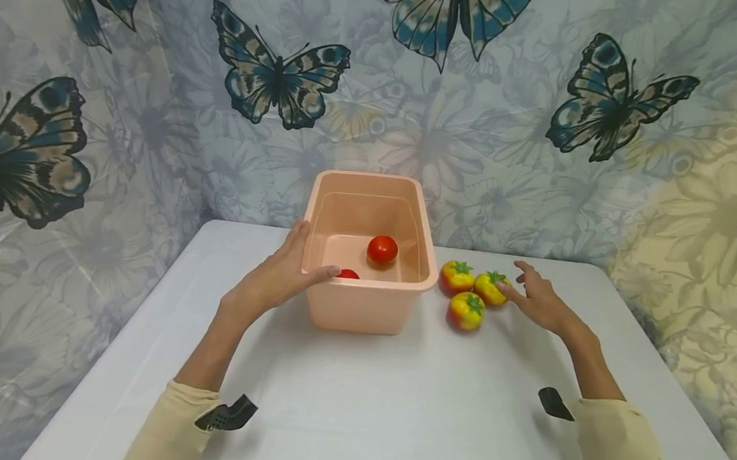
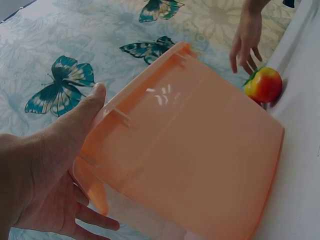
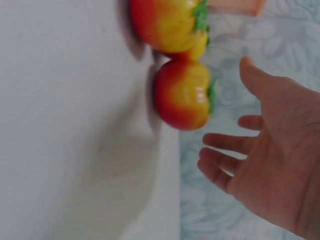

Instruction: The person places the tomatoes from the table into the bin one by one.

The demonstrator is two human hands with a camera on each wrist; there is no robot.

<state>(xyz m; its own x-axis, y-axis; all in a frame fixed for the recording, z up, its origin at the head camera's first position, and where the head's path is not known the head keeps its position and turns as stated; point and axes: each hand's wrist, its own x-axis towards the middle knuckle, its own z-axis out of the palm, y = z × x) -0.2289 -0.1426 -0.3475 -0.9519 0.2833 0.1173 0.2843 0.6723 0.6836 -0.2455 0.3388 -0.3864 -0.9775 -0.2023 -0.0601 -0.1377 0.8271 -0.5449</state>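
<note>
Nearest the head camera, two cream sleeves (image 1: 178, 424) are seen above a white table (image 1: 394, 405). At the table's back a peach plastic tub (image 1: 366, 259) is steadied by the left hand (image 1: 280, 277), whose thumb is hooked over the near rim with the fingers lying on the outer wall. Two red tomatoes (image 1: 383, 249) lie inside. Just right of the tub, three yellow-red tomatoes (image 1: 466, 310) are clustered, touching; the right hand (image 1: 541, 301) is spread open, a fingertip at the rightmost one. They are judged light, smooth and apt to roll, best taken round the middle.
</note>
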